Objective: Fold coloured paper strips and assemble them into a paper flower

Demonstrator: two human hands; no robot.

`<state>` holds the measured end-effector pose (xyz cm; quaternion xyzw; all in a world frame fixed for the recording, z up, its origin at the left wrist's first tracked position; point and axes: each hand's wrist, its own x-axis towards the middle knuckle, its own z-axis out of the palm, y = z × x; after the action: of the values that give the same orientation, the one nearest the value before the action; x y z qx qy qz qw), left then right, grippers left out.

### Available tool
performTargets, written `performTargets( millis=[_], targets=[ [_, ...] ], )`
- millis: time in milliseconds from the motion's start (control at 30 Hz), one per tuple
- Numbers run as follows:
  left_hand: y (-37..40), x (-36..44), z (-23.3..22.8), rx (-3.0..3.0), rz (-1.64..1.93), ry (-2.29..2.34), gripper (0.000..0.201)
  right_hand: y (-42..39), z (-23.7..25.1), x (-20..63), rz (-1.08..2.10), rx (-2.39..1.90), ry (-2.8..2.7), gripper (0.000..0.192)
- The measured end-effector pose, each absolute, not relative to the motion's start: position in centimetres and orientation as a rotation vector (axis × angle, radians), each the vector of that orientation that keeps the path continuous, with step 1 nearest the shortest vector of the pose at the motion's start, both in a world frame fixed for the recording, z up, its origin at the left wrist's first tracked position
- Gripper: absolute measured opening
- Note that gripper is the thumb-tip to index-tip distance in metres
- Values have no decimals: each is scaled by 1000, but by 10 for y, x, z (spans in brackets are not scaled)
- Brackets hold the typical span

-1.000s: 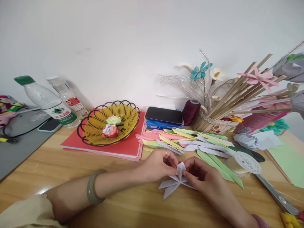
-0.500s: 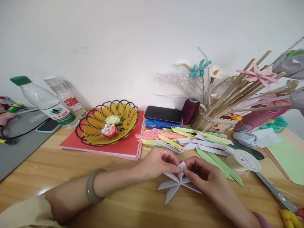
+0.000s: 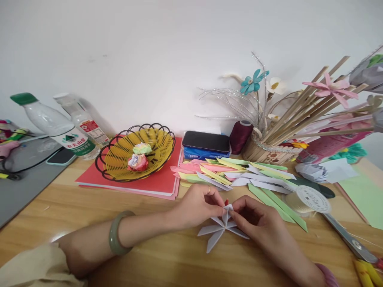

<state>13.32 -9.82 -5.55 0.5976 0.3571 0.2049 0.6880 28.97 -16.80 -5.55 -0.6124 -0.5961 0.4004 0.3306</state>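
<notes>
Between my two hands is a white folded-paper star [image 3: 216, 240] with several pointed arms spreading from a tied-looking centre. My left hand [image 3: 201, 204], a ring on one finger, pinches the star's upper arm from the left. From the other side, my right hand [image 3: 257, 218] grips the same arm between thumb and fingertips. A speck of red shows at the fingertips; I cannot tell what it is. Just beyond my hands lies a pile of folded paper strips [image 3: 215, 170] in pink, yellow, white and green.
A yellow woven basket [image 3: 163, 159] with two paper balls sits on red paper [image 3: 92, 175]. A phone [image 3: 206, 141] rests on a blue packet. To the right are a thread spool [image 3: 311, 200], scissors [image 3: 348, 237] and a stick-filled holder [image 3: 263, 153]. Bottles [image 3: 73, 139] stand left.
The star has tilted and shifted slightly to the left, with its upper arm still pinched by both hands. The rest of the table stays as it was; the view moved a little.
</notes>
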Motion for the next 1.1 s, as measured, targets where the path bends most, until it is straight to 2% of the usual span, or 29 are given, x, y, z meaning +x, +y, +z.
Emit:
performTargets(
  millis=[233,367,500,667,833,1100],
  targets=[
    [-107,134,-56,1683,605,859,2,-170,-56,286,886,-1616,-1626,16],
    [-108,132,-58,1860,715,799,3,-166,-54,286,951,-1600,-1595,13],
    [-104,133,-58,1709,644,813,1,-163,-50,286,1073,-1617,-1609,17],
    [-96,133,-60,1390,411,760,15,-165,-45,288,1124,-1612,-1567,23],
    [-89,132,-64,1259,376,717,17,-164,-46,291,1223,-1587,-1512,23],
    [-88,132,-63,1219,311,722,29,-164,-48,291,1174,-1628,-1611,20]
  ],
)
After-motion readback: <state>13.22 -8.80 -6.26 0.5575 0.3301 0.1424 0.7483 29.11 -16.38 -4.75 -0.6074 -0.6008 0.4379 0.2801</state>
